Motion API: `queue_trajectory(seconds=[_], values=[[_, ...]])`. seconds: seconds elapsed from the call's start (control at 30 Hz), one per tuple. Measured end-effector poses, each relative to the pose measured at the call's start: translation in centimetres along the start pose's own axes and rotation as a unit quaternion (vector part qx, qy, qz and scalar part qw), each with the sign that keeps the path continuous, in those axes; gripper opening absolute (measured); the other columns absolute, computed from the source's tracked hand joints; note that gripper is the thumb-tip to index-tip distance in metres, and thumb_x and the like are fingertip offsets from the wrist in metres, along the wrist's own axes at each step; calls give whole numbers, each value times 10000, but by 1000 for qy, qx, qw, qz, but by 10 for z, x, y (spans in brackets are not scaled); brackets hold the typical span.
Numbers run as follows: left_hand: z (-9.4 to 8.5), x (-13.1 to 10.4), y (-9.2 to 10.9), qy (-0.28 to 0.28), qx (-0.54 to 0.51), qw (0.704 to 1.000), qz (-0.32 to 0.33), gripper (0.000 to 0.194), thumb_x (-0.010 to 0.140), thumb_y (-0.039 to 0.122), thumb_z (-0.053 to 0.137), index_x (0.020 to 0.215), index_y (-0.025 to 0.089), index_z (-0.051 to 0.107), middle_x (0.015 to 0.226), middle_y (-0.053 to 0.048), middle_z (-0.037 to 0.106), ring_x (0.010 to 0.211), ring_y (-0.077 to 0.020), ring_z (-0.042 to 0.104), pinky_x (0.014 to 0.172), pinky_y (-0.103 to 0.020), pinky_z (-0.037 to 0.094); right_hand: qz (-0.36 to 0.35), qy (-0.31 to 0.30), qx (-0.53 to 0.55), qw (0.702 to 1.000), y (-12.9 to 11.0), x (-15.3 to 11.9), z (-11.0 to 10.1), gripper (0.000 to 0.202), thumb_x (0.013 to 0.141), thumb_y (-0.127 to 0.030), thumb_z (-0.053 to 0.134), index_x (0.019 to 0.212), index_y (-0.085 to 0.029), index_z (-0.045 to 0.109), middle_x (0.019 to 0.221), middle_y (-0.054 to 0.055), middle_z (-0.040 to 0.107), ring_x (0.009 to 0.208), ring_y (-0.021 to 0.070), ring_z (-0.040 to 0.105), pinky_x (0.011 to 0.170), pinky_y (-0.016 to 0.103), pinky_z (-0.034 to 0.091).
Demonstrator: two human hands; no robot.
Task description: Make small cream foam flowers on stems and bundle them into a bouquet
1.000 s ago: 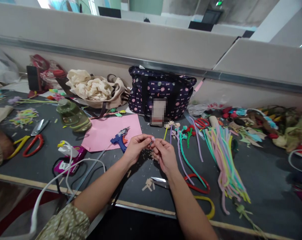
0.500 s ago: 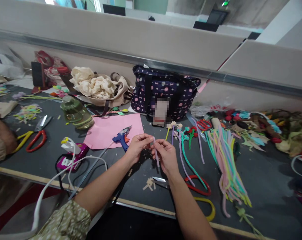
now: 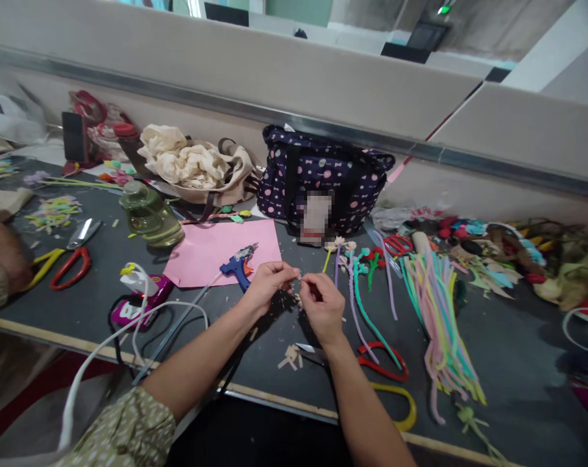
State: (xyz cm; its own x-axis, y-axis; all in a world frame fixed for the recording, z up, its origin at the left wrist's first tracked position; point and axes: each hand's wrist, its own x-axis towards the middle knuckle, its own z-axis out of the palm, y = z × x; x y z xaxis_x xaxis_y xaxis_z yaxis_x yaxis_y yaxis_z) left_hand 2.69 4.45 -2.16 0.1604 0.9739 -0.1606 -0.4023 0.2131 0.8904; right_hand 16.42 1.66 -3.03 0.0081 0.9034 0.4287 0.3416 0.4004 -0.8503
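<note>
My left hand (image 3: 270,285) and my right hand (image 3: 324,305) meet fingertip to fingertip above the dark table. Both are closed in a pinch on a short pale lilac pipe cleaner (image 3: 299,276), most of it hidden by the fingers. Left of them a blue glue gun (image 3: 236,264) lies on a pink sheet (image 3: 196,246). Under my right wrist is a pair of scissors (image 3: 311,352) with red and yellow handles, beside small beige scraps (image 3: 290,357). Purple and teal pipe cleaner stems (image 3: 374,322) lie just right of my right hand.
A bundle of pastel pipe cleaners (image 3: 442,318) lies at right. Behind stand a patterned dark bag (image 3: 318,168) and a green bottle (image 3: 150,217). A white cable (image 3: 94,363) crosses the left side. Another person's arm (image 3: 2,259) is near other scissors (image 3: 70,268).
The lilac pipe cleaner hung down between my hands before; now little of it shows. My right hand's fingers have curled in more tightly. The view has shifted slightly.
</note>
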Motion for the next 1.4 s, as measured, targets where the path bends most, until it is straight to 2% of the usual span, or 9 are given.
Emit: queue_trajectory(seconds=[0.07,0.13,0.27,0.37,0.63,0.73,0.87,1.13,1.4], values=[[-1,0,0,-9,-11,1000,-16,256,619,330,770,621,113,635,539,19,544,448,-59,439,493,-219,430,-35,-15,-30,999,1,-1,-1,110,826,-258,561,809,-233,667,752,28,582,714,157,519,705,281,415],[-2,0,1,-15,-17,1000,-17,265,616,338,777,640,109,646,567,7,564,468,-63,459,500,-217,440,-18,-11,-20,1000,2,-1,-2,111,833,-276,560,821,-233,662,772,33,595,731,160,532,715,286,428],[-2,0,4,-10,-22,1000,6,285,624,365,782,697,112,674,656,-20,616,520,-71,498,530,-214,455,128,4,107,986,2,3,0,163,824,-363,593,890,-216,616,723,2,600,564,117,525,508,234,438],[-1,-1,3,-16,-20,1000,10,316,619,387,787,746,114,693,676,-29,630,549,-83,516,541,-214,453,185,7,204,961,1,5,3,231,793,-393,634,899,-196,578,683,-12,614,495,101,537,438,212,445],[-1,0,-3,-39,-37,999,-10,367,609,383,801,830,107,701,649,-28,625,535,-98,533,533,-226,432,199,-8,267,943,-1,2,8,274,755,-378,691,878,-212,511,661,-28,643,549,128,627,532,248,522],[-4,0,-2,-44,-33,998,-15,348,640,398,780,840,121,716,682,-46,652,558,-100,552,571,-225,438,192,1,240,951,-1,3,2,213,789,-387,648,833,-191,575,735,2,661,606,121,622,607,257,518],[-5,0,-2,-90,1,996,-14,323,642,405,777,773,114,724,659,-49,646,560,-90,540,573,-204,416,163,42,183,969,1,8,-7,215,790,-386,637,876,-190,657,781,7,645,629,110,560,551,211,437],[-8,-4,-1,-206,-15,972,-109,329,635,410,780,703,104,681,668,-82,668,650,-183,660,657,-276,496,177,-55,230,955,4,10,-11,151,738,-349,683,787,-208,710,792,8,628,674,125,550,592,229,435],[-9,-9,3,-248,26,958,-143,308,667,391,760,718,108,649,651,-61,655,560,-166,659,568,-239,477,172,-115,269,941,3,10,-16,155,748,-328,689,695,-190,643,738,-9,539,637,102,482,592,216,414]])
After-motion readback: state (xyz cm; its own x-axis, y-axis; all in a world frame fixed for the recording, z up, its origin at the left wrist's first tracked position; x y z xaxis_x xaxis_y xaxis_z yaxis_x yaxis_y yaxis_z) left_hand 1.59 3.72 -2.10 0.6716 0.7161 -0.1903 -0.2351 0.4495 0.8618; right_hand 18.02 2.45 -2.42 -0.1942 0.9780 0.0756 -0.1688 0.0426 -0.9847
